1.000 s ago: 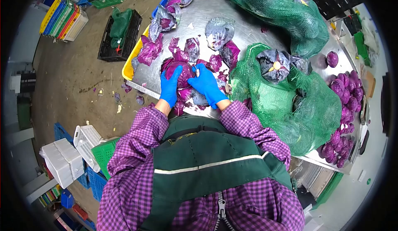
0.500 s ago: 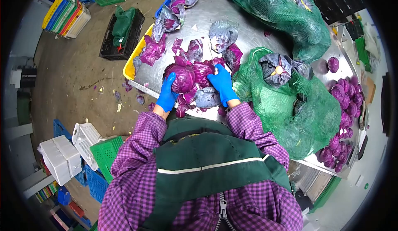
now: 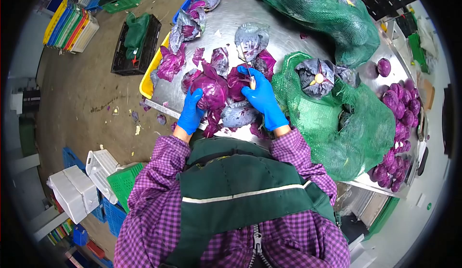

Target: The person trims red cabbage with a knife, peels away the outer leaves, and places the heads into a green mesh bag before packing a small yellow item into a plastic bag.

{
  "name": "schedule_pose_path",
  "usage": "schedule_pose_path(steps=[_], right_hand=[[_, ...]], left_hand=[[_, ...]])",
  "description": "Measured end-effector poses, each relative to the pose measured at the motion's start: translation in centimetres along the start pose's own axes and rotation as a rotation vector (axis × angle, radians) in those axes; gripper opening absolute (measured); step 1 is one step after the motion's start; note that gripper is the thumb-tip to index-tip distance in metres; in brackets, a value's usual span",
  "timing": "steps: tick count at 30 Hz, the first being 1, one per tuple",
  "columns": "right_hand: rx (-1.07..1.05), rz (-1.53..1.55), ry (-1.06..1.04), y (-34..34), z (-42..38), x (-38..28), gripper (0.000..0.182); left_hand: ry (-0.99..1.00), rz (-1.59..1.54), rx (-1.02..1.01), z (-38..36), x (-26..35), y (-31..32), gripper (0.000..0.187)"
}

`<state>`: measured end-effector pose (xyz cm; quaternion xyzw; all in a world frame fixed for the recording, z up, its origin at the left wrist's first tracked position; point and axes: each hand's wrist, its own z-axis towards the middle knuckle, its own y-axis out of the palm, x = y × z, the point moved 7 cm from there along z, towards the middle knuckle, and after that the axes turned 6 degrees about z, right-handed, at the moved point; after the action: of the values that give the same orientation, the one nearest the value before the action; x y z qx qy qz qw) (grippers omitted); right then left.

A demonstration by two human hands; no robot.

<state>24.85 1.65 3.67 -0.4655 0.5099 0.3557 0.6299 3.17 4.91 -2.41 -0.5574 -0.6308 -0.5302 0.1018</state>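
My left hand point(image 3: 192, 110), in a blue glove, grips the left side of a red cabbage point(image 3: 211, 93) whose outer leaves are partly peeled back. My right hand point(image 3: 261, 97), also gloved in blue, is closed round the light handle of a knife point(image 3: 252, 82). The blade points away from me, towards a greyish outer leaf point(image 3: 251, 41). Between my hands lie loose purple leaves point(image 3: 236, 82). Nearest me, a bluish-grey cabbage leaf point(image 3: 239, 114) rests on the metal table point(image 3: 219, 36).
Green net sacks point(image 3: 321, 119) with cabbages cover the right of the table. One untrimmed cabbage point(image 3: 315, 78) sits on the nearer net. Peeled cabbages point(image 3: 400, 109) are piled at the far right. A yellow crate point(image 3: 148, 82) and a blue crate point(image 3: 182, 8) with leaves line the left edge.
My right hand has turned, lifting the knife into plainer view beside the cabbage. My left hand still holds the cabbage. The whole view has shifted slightly.
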Motion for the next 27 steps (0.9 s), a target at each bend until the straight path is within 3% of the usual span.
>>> schedule_pose_path(steps=[1, 3, 5, 6, 7, 9, 11, 12, 15, 16, 17, 19, 21, 22, 23, 25, 26, 27], right_hand=[[-0.078, 0.009, -0.017, 0.1, 0.0, -1.2, 0.051], [-0.078, 0.014, -0.068, 1.0, 0.1, -4.1, 0.049], [-0.137, 0.123, 0.119, 2.7, 0.1, -4.3, 0.045], [0.015, 0.009, 0.048, 2.7, 0.8, -3.0, 0.040], [0.014, 0.012, 0.044, 2.6, 1.6, -1.4, 0.040], [0.119, 0.202, 0.158, 0.6, 2.7, 0.4, 0.039], [0.263, 0.229, 0.413, -2.5, 2.6, 2.1, 0.033], [0.229, 0.310, 0.493, -3.2, 2.5, 2.5, 0.031], [0.183, 0.236, 0.303, -3.6, 1.9, -0.8, 0.035], [0.174, 0.123, 0.230, -3.4, 1.4, -2.8, 0.043], [0.102, 0.206, 0.232, -2.2, 1.4, -2.5, 0.051], [-0.044, 0.172, 0.081, -0.1, 1.2, -3.4, 0.056], [-0.150, 0.122, 0.004, 1.5, 0.7, -5.4, 0.057], [-0.199, 0.120, 0.090, 1.8, 0.4, -6.2, 0.046], [-0.198, 0.121, 0.091, 1.8, 0.5, -5.9, 0.046], [-0.114, 0.102, 0.228, 1.4, 1.3, -3.1, 0.032], [0.029, 0.132, 0.091, 0.8, 1.7, -2.1, 0.024], [0.027, 0.132, 0.092, 0.1, 2.0, -1.9, 0.024]], left_hand=[[-0.002, 0.002, -0.002, 0.1, 0.6, 0.6, 0.065], [0.190, 0.339, 0.029, 0.1, 3.1, 1.9, 0.064], [0.216, 0.421, 0.054, -0.7, 3.7, 2.9, 0.067], [0.245, 0.446, -0.019, -0.9, 3.8, 3.5, 0.072], [0.277, 0.469, -0.089, -1.2, 4.0, 4.2, 0.077], [0.271, 0.443, -0.095, -2.5, 4.5, 4.7, 0.083], [0.149, 0.182, -0.105, -3.5, 4.0, 5.0, 0.086], [0.117, 0.136, -0.079, -3.5, 3.8, 4.4, 0.088], [0.183, 0.215, -0.070, -2.8, 4.4, 4.6, 0.088], [0.188, 0.242, -0.065, -2.6, 4.5, 4.7, 0.088], [0.190, 0.242, -0.070, -2.2, 4.6, 4.9, 0.088], [0.360, 0.627, -0.030, -2.1, 5.8, 5.3, 0.089], [0.408, 0.738, -0.011, -1.9, 5.7, 4.9, 0.093], [0.487, 0.853, -0.049, -2.1, 5.9, 5.7, 0.094], [0.568, 0.968, -0.087, -2.4, 6.1, 6.4, 0.096], [0.565, 0.950, -0.083, -2.5, 6.1, 6.2, 0.097], [0.547, 0.918, -0.088, -2.6, 6.1, 6.0, 0.097], [0.527, 0.884, -0.095, -2.8, 6.1, 6.0, 0.097]])
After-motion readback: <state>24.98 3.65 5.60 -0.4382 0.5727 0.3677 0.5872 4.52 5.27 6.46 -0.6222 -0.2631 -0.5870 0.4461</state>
